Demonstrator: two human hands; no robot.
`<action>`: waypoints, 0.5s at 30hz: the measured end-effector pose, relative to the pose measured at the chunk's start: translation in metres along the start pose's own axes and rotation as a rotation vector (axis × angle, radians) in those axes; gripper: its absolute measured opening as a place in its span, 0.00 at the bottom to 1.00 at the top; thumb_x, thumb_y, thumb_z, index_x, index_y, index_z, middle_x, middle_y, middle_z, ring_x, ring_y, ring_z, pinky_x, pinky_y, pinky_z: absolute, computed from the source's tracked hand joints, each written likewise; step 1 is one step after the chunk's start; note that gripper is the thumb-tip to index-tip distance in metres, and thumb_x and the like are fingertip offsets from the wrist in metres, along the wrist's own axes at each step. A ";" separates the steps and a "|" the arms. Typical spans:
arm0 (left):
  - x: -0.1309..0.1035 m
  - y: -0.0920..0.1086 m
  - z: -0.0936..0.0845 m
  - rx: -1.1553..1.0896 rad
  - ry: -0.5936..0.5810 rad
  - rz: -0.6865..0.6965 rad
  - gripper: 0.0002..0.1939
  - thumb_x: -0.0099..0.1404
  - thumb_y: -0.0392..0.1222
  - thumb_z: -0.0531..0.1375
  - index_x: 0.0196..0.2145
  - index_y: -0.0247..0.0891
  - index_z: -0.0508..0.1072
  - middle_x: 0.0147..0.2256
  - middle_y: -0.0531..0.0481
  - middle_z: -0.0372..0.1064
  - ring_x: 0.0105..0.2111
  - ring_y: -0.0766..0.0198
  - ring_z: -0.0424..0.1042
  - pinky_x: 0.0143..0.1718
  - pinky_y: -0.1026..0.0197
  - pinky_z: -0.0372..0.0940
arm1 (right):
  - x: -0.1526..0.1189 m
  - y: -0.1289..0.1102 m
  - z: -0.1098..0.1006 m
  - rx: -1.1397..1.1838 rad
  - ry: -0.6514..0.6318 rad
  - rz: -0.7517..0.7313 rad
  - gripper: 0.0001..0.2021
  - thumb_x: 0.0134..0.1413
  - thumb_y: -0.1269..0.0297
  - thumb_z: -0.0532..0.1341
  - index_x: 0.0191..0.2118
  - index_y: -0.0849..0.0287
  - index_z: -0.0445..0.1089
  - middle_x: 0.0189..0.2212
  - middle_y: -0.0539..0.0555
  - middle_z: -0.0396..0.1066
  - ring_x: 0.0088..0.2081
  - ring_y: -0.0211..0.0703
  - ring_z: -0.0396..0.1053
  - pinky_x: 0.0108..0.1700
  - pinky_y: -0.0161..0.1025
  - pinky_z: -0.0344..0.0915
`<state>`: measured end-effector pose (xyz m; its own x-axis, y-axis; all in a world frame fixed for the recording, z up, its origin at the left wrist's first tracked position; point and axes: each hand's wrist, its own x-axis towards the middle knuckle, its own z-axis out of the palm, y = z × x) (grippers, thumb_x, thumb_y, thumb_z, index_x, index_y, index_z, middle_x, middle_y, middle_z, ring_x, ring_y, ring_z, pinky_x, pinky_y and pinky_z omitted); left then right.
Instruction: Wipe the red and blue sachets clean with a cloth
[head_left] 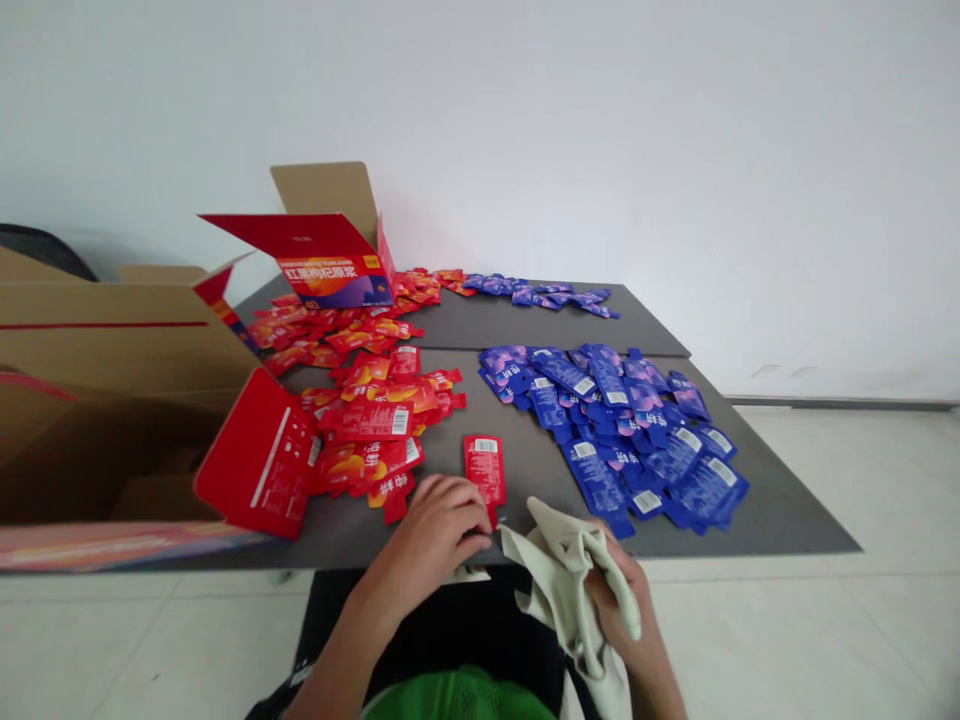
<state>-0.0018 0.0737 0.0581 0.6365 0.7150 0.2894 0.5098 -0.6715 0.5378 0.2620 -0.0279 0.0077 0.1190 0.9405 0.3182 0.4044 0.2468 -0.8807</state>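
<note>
A red drink pouch (pixel 485 468) lies flat on the dark grey table, its narrow spout end toward me. My left hand (pixel 442 520) is closed at that end, the bent fingertips gripping the pouch's lower edge near the spout. Bunched in my right hand (pixel 619 600) is a cream cloth (pixel 574 570), crumpled and hanging below the table's front edge. A small pale bit of cloth (pixel 469 575) shows under my left hand. Left of the single pouch is a loose pile of red pouches (pixel 375 420); a pile of blue-purple pouches (pixel 622 420) lies to the right.
A large open carton (pixel 127 350) stands at the left, one red flap (pixel 259 455) reaching over the table. Farther back, an open red box (pixel 334 270) stands among more red pouches (pixel 300 325). More blue pouches (pixel 547 292) lie along the table's far edge, near a white wall.
</note>
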 end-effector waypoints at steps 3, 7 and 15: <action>-0.023 -0.001 0.009 0.036 0.013 -0.030 0.13 0.65 0.39 0.71 0.48 0.47 0.78 0.49 0.52 0.76 0.54 0.55 0.71 0.58 0.48 0.61 | 0.003 -0.002 -0.008 0.003 0.023 -0.030 0.10 0.66 0.55 0.59 0.39 0.49 0.78 0.38 0.54 0.76 0.36 0.53 0.75 0.39 0.43 0.74; -0.043 0.005 0.023 0.115 0.124 0.000 0.17 0.70 0.40 0.66 0.56 0.45 0.75 0.56 0.47 0.74 0.57 0.53 0.70 0.61 0.45 0.60 | 0.027 -0.023 -0.021 -0.046 0.141 -0.119 0.10 0.67 0.57 0.60 0.42 0.49 0.79 0.36 0.54 0.76 0.33 0.49 0.74 0.36 0.42 0.73; -0.055 0.007 0.059 0.183 0.292 -0.015 0.11 0.76 0.41 0.58 0.51 0.43 0.78 0.49 0.49 0.79 0.51 0.53 0.75 0.57 0.46 0.64 | 0.095 -0.066 0.031 -0.247 -0.299 -0.441 0.19 0.65 0.67 0.65 0.60 0.47 0.74 0.48 0.56 0.75 0.47 0.48 0.72 0.47 0.41 0.70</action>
<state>0.0012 0.0186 -0.0011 0.4492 0.7327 0.5112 0.6298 -0.6655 0.4005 0.2185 0.0523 0.0855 -0.3551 0.7955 0.4910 0.5615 0.6014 -0.5683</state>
